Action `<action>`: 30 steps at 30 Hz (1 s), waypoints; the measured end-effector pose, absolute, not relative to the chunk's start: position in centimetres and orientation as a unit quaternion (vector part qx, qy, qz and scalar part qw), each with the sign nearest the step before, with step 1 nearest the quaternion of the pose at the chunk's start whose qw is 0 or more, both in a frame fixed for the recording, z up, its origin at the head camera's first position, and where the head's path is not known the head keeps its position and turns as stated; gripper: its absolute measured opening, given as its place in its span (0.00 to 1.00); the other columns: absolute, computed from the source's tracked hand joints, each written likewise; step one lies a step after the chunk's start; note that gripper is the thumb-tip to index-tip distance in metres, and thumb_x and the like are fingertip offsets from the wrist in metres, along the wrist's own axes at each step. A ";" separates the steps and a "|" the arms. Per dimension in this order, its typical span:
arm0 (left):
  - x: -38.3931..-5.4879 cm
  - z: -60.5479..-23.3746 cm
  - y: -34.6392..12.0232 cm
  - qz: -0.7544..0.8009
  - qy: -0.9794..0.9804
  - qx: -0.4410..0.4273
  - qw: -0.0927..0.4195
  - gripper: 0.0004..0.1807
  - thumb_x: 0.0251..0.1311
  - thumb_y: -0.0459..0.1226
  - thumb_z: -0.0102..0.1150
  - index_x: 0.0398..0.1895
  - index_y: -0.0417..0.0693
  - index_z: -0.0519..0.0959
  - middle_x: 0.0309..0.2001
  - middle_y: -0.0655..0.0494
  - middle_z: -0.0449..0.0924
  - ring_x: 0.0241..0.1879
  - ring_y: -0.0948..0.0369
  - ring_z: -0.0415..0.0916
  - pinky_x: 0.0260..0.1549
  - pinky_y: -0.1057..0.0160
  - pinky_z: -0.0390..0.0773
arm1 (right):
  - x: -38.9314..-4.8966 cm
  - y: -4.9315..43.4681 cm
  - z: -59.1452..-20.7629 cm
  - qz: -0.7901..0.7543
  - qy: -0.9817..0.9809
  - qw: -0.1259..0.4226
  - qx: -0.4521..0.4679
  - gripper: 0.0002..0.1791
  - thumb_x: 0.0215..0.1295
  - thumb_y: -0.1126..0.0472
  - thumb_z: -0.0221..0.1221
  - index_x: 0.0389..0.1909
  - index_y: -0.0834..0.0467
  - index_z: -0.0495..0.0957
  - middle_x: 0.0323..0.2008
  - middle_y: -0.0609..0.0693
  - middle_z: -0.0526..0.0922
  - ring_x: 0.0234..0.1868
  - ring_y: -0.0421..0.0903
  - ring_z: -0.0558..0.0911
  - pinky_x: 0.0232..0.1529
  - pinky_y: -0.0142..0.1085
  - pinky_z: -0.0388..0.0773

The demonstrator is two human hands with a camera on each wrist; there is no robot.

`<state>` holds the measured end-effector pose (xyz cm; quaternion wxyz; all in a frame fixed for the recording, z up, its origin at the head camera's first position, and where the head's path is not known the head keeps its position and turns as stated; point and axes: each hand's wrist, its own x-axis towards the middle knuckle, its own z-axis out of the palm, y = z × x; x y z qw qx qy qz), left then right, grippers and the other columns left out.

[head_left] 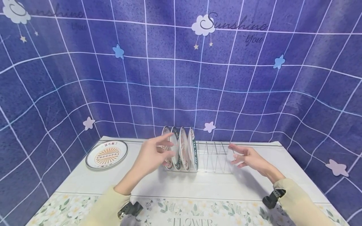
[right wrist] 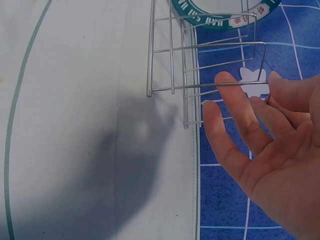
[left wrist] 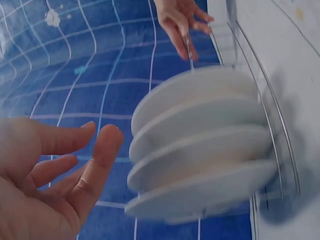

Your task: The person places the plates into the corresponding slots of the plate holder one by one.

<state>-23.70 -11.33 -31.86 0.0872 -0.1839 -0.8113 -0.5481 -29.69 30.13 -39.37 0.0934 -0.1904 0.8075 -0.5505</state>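
Observation:
Several round plates (head_left: pixel 183 150) with patterned rims stand on edge, side by side, in the left half of a wire dish rack (head_left: pixel 210 149). My left hand (head_left: pixel 158 152) is at the rack's left end. In the left wrist view, a gap shows between the left hand's fingers (left wrist: pixel 102 155) and the white backs of the plates (left wrist: pixel 200 150); nothing is held there. At the other end, my right hand (right wrist: pixel 270 130) pinches the end wire of the rack (right wrist: pixel 210 86) near its upper corner, the thumb on one side and fingers behind.
Another plate (head_left: pixel 107 154), with an orange sunburst, lies flat on the white tabletop (head_left: pixel 198 185) at the left. A blue grid-patterned cloth (head_left: pixel 158 72) with stars and clouds rises behind and at both sides. A floral strip (head_left: pixel 181 207) runs along the front.

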 end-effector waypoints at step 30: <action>-27.2 -35.1 -26.9 -0.360 -0.902 -0.146 0.189 0.33 0.56 0.27 0.74 0.68 0.40 0.78 0.50 0.40 0.87 0.34 0.54 0.89 0.24 0.65 0.86 | -29.6 30.0 -39.3 -0.556 0.804 0.093 -0.191 0.38 0.78 0.65 0.57 0.81 0.68 0.52 0.79 0.67 0.55 0.51 0.61 0.86 0.52 0.53 0.86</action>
